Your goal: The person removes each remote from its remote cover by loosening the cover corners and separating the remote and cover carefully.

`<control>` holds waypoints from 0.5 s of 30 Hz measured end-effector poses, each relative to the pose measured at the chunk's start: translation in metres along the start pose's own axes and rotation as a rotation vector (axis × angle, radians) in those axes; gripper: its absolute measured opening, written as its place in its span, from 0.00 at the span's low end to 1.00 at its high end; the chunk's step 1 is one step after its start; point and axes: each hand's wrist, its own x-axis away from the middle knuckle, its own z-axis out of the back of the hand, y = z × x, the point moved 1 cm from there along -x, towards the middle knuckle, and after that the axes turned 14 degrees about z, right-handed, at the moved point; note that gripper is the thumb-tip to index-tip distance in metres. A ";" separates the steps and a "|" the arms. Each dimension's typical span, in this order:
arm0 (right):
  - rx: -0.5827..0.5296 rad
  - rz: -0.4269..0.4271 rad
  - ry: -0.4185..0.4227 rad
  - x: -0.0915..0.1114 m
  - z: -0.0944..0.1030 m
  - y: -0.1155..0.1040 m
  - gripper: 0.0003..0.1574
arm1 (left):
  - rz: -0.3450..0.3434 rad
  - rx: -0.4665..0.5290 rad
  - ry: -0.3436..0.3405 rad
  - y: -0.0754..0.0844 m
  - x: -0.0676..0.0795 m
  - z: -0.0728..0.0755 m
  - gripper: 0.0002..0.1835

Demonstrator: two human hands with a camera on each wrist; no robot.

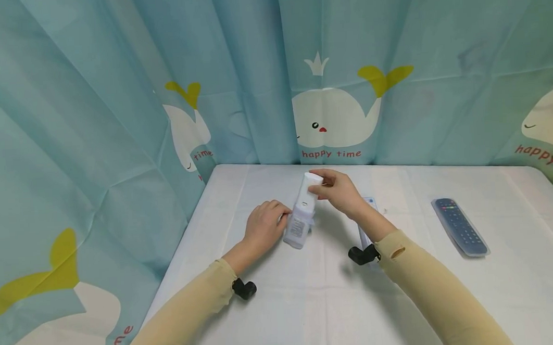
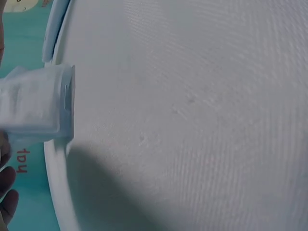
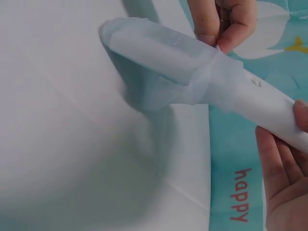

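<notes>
A white remote control is partly inside a translucent soft cover, tilted above the table. A printed label shows through the cover. My right hand holds the bare upper end of the remote between thumb and fingers; the right wrist view shows this grip on the remote. From the left, my left hand pinches the edge of the cover near its mouth. In the left wrist view, the closed end of the cover appears at the left edge, with a few fingertips below it.
A dark remote in a clear cover lies on the right of the white table. Beneath my right wrist is a flat pale item with blue marks, mostly hidden. Blue whale-print curtains hang behind and left.
</notes>
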 end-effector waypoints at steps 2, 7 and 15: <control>0.000 0.003 0.013 0.000 0.000 0.000 0.31 | 0.000 -0.008 -0.021 0.000 0.000 0.002 0.05; -0.023 -0.004 0.041 -0.001 0.001 -0.005 0.30 | -0.031 -0.049 -0.035 -0.002 0.004 0.004 0.05; -0.020 -0.030 0.064 -0.007 -0.001 0.002 0.30 | -0.021 -0.070 -0.055 -0.009 0.010 -0.001 0.05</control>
